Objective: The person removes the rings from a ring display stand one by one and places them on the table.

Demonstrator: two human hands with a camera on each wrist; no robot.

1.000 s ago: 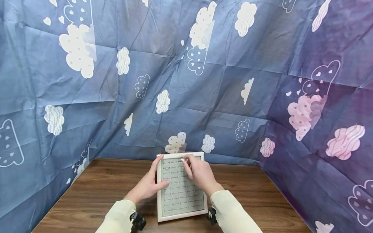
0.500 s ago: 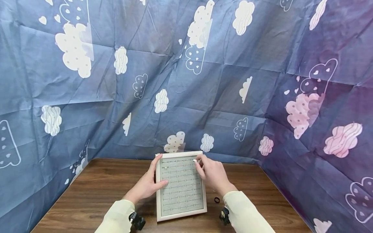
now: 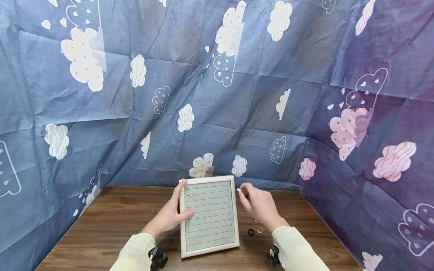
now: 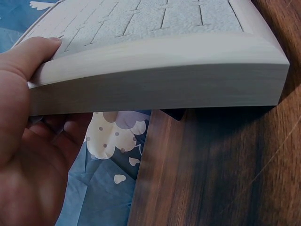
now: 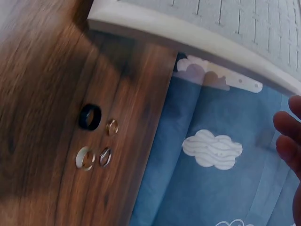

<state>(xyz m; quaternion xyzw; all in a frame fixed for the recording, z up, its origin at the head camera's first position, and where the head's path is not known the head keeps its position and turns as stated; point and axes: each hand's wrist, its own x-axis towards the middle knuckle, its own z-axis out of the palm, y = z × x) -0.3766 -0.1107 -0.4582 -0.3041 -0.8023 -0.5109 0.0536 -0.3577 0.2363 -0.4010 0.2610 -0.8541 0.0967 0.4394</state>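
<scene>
My left hand (image 3: pixel 172 213) grips the left side of a white-framed ring display board (image 3: pixel 235 218), thumb on its grey slotted face and fingers behind, as the left wrist view shows. The board is tilted up off the table. One small ring (image 3: pixel 191 195) sits in a slot near its upper left. Just right of the board's upper right edge, my right hand (image 3: pixel 260 205) pinches a small white shiny thing (image 3: pixel 239 189) between thumb and index finger; its kind I cannot tell. In the right wrist view only some right fingers (image 5: pixel 289 136) show at the edge.
Several loose rings lie on the wooden table (image 3: pixel 135 210) right of the board: a black ring (image 5: pixel 90 117), a pale wide ring (image 5: pixel 85 158), a gold ring (image 5: pixel 112 126) and a silver ring (image 5: pixel 105 157). A blue cloud-print cloth (image 3: pixel 217 113) hangs around the table's back and sides.
My right hand has moved right, from over the board's upper part to beyond its right edge, with the small white thing. The loose rings came into view. My left hand keeps its grip.
</scene>
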